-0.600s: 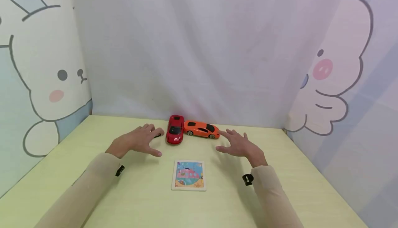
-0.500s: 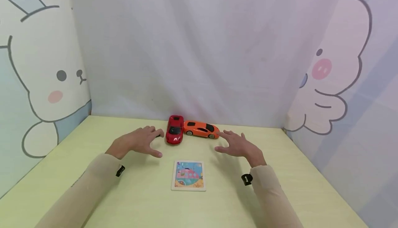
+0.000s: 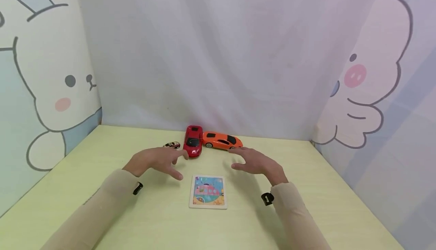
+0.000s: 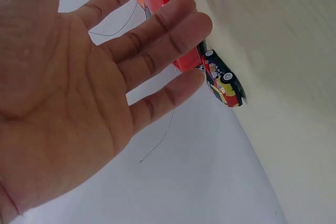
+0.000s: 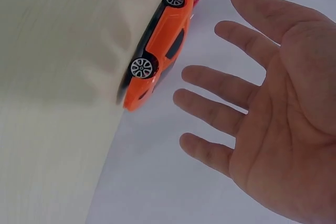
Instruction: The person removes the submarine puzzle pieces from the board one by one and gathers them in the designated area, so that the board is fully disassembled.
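Two empty hands over the toy cars on the bench

We see the left hand [image 3: 157, 160] and right hand [image 3: 253, 163] hovering with relaxed, spread fingers, each grip released. The red car [image 3: 193, 146] and orange car [image 3: 222, 141] sit touching near the back wall, a small dark car [image 3: 172, 144] just left, and the puzzle board [image 3: 208, 191] between the wrists.

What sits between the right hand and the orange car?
Nothing visible. The right hand hovers open just in front of the orange car, with only bare table between them. The red car touches the orange car's far end, away from the hand's path.
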Demonstrator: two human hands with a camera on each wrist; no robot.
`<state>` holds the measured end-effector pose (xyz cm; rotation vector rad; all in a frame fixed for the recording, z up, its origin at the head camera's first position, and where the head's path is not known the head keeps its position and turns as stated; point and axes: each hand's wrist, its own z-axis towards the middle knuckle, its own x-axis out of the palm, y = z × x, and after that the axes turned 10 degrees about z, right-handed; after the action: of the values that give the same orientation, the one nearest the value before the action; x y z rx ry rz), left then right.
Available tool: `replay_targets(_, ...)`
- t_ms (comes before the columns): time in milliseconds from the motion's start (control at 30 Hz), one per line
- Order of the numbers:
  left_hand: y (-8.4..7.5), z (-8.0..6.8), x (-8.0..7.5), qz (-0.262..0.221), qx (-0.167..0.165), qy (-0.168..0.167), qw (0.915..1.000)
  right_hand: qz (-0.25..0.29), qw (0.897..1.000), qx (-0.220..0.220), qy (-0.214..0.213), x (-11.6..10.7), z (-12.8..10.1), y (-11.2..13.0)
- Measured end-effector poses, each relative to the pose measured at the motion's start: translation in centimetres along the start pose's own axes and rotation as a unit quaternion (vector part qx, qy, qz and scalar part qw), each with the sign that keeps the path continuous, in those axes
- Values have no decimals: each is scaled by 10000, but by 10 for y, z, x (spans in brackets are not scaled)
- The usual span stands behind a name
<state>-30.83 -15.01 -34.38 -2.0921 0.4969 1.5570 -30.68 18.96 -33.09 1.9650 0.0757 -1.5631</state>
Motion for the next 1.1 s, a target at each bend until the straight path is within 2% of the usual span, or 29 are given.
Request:
replay_targets(233,-16,6,5,-26,86,237,9997,46,9987,-439,260,4,4,9)
replay_targets(533,-26,16,10,103,-8,291,9995,14,9943,-877,614,4,14,20)
replay_targets(667,-30,17,13,362,-72,380,9986,28,9911,-1058,808,7,21,32)
replay_targets(767,-35,16,14,588,-193,425,9972,84,9902,-1048,916,12,27,39)
replay_targets(967,-42,19,17,736,-280,377,9962,-7,9929,-729,940,23,35,48)
replay_targets(1100,-43,18,18,834,-358,361,9952,13,9921,-705,1037,33,40,53)
